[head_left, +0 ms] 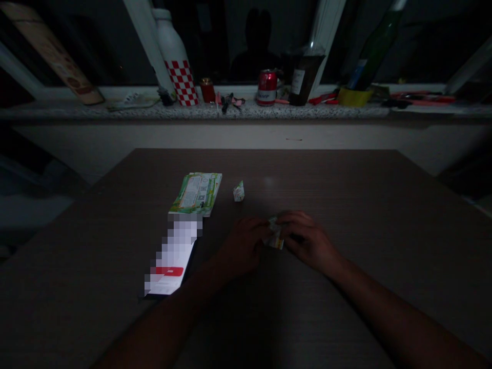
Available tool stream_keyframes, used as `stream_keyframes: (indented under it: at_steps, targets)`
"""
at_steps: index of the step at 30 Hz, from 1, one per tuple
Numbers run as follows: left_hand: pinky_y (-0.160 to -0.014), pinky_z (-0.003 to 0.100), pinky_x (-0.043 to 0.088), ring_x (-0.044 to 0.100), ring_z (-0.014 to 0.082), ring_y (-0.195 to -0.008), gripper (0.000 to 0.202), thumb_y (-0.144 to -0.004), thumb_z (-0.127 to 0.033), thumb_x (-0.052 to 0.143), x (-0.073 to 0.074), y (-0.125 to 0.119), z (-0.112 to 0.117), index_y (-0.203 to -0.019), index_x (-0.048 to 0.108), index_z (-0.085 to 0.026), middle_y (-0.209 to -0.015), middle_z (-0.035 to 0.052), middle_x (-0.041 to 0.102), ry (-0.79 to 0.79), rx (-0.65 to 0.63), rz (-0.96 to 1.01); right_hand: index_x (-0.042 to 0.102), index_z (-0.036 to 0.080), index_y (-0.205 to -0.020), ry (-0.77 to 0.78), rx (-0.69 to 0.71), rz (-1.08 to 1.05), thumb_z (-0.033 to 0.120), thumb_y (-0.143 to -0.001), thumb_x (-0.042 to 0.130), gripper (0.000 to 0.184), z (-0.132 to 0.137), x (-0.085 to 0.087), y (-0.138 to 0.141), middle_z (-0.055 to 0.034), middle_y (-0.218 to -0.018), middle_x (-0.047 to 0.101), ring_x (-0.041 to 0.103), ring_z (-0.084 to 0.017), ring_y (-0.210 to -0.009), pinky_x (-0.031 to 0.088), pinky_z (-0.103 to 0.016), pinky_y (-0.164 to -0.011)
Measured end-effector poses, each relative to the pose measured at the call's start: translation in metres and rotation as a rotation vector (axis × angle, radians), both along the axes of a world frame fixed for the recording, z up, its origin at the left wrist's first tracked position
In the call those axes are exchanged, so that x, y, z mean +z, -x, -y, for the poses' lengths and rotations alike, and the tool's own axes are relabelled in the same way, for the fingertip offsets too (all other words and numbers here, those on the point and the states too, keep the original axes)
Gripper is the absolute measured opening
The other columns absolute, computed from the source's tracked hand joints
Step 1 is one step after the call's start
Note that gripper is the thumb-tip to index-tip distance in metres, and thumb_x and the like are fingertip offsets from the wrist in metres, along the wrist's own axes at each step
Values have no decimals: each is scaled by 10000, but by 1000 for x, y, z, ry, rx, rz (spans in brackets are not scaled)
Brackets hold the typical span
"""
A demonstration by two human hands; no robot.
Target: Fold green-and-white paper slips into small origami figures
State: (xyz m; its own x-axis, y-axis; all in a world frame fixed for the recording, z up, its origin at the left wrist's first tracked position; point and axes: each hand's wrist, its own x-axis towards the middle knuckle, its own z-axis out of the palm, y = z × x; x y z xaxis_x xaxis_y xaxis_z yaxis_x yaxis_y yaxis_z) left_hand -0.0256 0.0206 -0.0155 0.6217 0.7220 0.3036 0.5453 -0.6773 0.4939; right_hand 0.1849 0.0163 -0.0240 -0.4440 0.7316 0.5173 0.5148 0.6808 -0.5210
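On the dark table (346, 195), my left hand (244, 246) and my right hand (307, 238) meet over a small piece of folded printed paper (275, 239). Fingers of both hands are curled and pinch it from either side, just above the tabletop. A finished small folded paper shape (239, 191) stands on the table beyond my hands. To the left lies a stack of green and white printed sheets (197, 193). Nearer me, a lit phone (173, 256) lies flat with its screen up.
A stone window sill (115, 110) runs along the back with a red-checked white bottle (177, 61), a red can (267, 87), a dark bottle (305, 74), a green bottle (374, 46) and small clutter. The room is very dark.
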Motion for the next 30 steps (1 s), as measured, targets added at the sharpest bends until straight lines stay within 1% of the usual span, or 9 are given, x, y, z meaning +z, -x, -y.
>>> stream_keyframes:
  at_steps: [3, 5, 9, 14, 20, 26, 30]
  targets:
    - [-1024, 438, 348, 463, 246, -1210, 452, -739, -8, 494, 3, 2, 1, -1130, 613, -204, -1290, 94, 552, -52, 12, -60, 632, 220, -798, -23, 0, -18, 97, -821, 582, 135, 1, 1, 0, -72, -1026, 676, 595, -249, -1025, 470, -444, -871]
    - [-1027, 444, 339, 457, 250, -1215, 441, -741, -28, 518, 5, 4, 1, -1131, 612, -210, -1306, 93, 539, -78, 18, -92, 622, 217, -804, -41, 9, -34, 109, -831, 575, 121, 1, 2, 0, -73, -1029, 671, 592, -249, -1030, 465, -450, -879]
    - [-1010, 435, 338, 477, 253, -1182, 375, -756, -72, 562, 8, 6, 0, -1095, 636, -214, -1260, 88, 564, -114, 35, -125, 602, 213, -828, -40, 10, -30, 96, -828, 567, 122, 1, 3, -2, -78, -1067, 661, 579, -247, -1052, 444, -451, -905]
    - [-1007, 419, 324, 504, 244, -1146, 257, -786, -165, 604, 12, 7, 0, -1033, 661, -208, -1189, 75, 615, -122, 17, -146, 580, 211, -831, 33, 29, 24, 48, -799, 536, 172, 1, 4, -6, -75, -1071, 665, 563, -248, -1075, 425, -450, -921]
    - [-1027, 441, 286, 508, 254, -1170, 287, -763, -241, 647, 17, 6, 2, -1049, 634, -214, -1174, 78, 641, -111, -40, -171, 576, 216, -833, 83, 56, 43, -6, -711, 531, 258, 1, 4, -9, -57, -1071, 670, 568, -240, -1066, 420, -439, -922]
    - [-1005, 416, 298, 547, 233, -1093, 281, -755, -245, 662, 18, 5, 2, -1029, 631, -192, -1113, 68, 655, -90, -55, -200, 603, 215, -861, 104, 80, 84, -26, -694, 469, 323, 0, 4, -12, -51, -1058, 670, 571, -230, -1056, 420, -431, -918]
    - [-981, 417, 319, 560, 232, -1043, 259, -768, -274, 654, 17, 6, 2, -1016, 632, -203, -1094, 59, 657, -100, -59, -208, 620, 207, -905, 114, 117, 97, -15, -724, 437, 340, 0, 5, -14, -58, -1041, 668, 573, -228, -1034, 424, -434, -910]
